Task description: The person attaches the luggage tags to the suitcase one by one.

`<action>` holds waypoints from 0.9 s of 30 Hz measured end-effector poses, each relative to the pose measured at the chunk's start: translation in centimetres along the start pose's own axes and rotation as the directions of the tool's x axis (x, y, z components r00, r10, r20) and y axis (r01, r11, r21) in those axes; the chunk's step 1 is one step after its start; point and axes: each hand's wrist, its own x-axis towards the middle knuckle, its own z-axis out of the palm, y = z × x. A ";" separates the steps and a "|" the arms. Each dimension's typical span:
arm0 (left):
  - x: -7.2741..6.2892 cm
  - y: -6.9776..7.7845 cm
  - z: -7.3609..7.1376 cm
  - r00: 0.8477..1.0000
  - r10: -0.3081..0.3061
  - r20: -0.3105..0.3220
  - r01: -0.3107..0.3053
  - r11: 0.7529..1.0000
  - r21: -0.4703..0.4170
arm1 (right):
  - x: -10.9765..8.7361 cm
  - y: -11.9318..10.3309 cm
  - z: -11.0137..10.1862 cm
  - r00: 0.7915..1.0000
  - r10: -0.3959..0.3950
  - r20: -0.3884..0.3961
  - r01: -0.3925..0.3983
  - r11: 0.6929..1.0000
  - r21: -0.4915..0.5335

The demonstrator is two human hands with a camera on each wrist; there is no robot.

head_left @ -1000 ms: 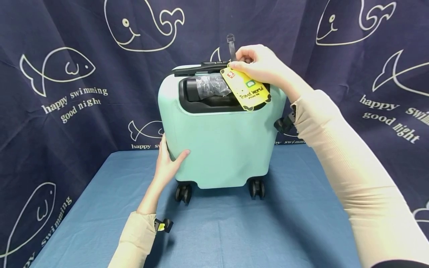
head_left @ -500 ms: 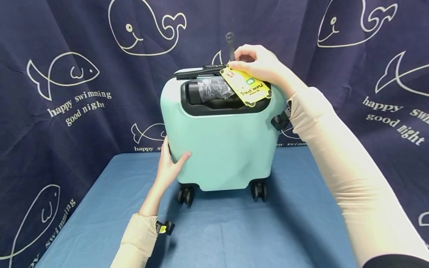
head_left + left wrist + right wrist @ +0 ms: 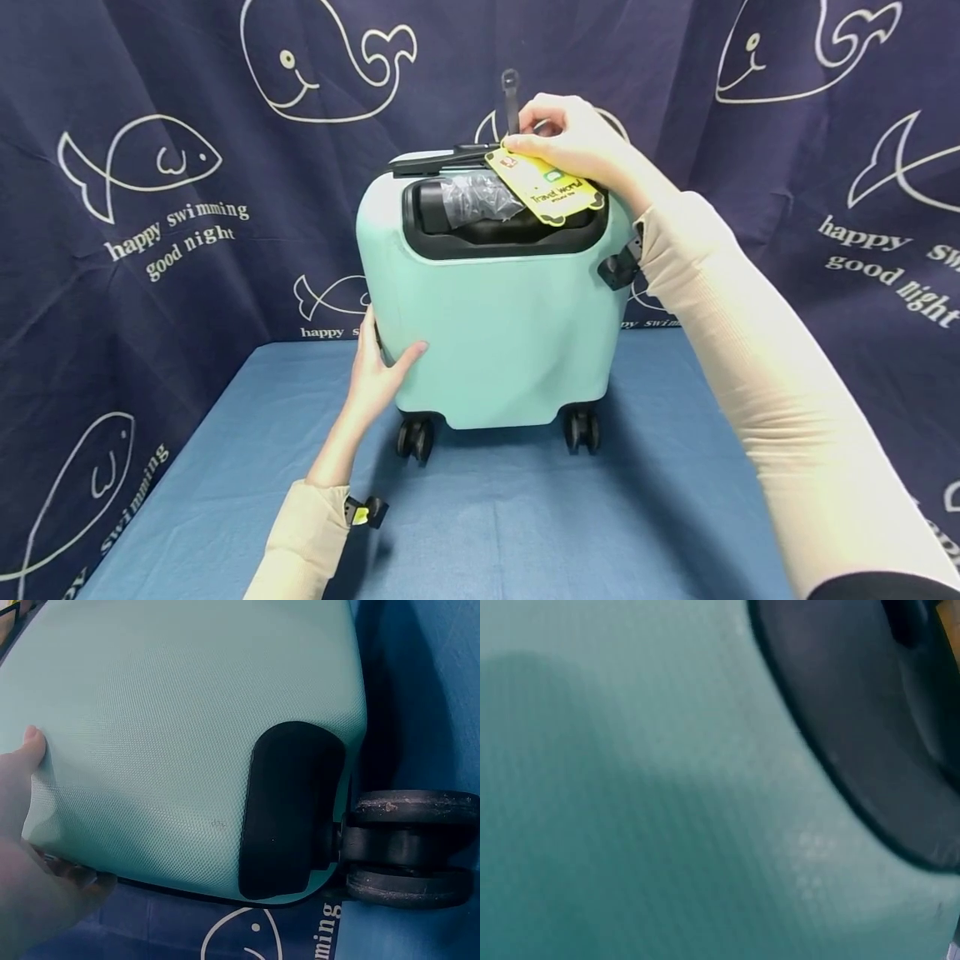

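Your left hand (image 3: 372, 377) clasped the side of the mint-green hard-shell suitcase (image 3: 495, 342), upright toward the far edge of the blue-clothed bench (image 3: 480, 517); your right hand (image 3: 573, 137) pinched the yellow printed card tag (image 3: 542, 182), where light, unhurried handling seemed wise

The suitcase (image 3: 157, 750) looks like textured plastic, the wrapping (image 3: 480, 199) glossy crinkled film, the tablecloth (image 3: 457, 525) matt fabric.

Wrist views close on suitcase (image 3: 495, 333)
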 end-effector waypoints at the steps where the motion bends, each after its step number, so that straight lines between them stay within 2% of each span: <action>1: -0.1 0.1 -0.1 1.000 0.003 -0.002 -0.003 1.000 -0.004 | -0.1 -0.1 0.0 1.000 0.006 -0.001 -0.006 1.000 -0.004; 5: -0.5 0.3 -0.3 1.000 0.014 -0.006 -0.014 1.000 -0.025 | -0.3 -0.5 0.0 1.000 0.011 -0.010 -0.011 1.000 0.011; 10: -0.8 0.4 -0.4 0.999 0.035 -0.039 -0.037 0.998 -0.045 | -0.4 -0.7 0.3 0.999 -0.030 -0.046 0.032 0.998 0.062; 15: -0.8 0.4 -0.4 0.996 0.059 -0.067 -0.062 0.997 -0.047 | -0.3 -0.9 0.5 0.995 -0.054 -0.079 0.060 0.995 0.084; 21: -0.6 0.3 -0.3 0.994 0.062 -0.093 -0.067 0.997 -0.047 | -0.2 -1.1 0.5 0.996 -0.051 -0.071 0.057 0.996 0.076; 27: -0.4 0.5 -0.6 0.997 0.041 -0.062 -0.044 0.998 -0.052 | -0.6 -0.8 0.7 0.997 -0.029 -0.071 0.035 0.996 0.076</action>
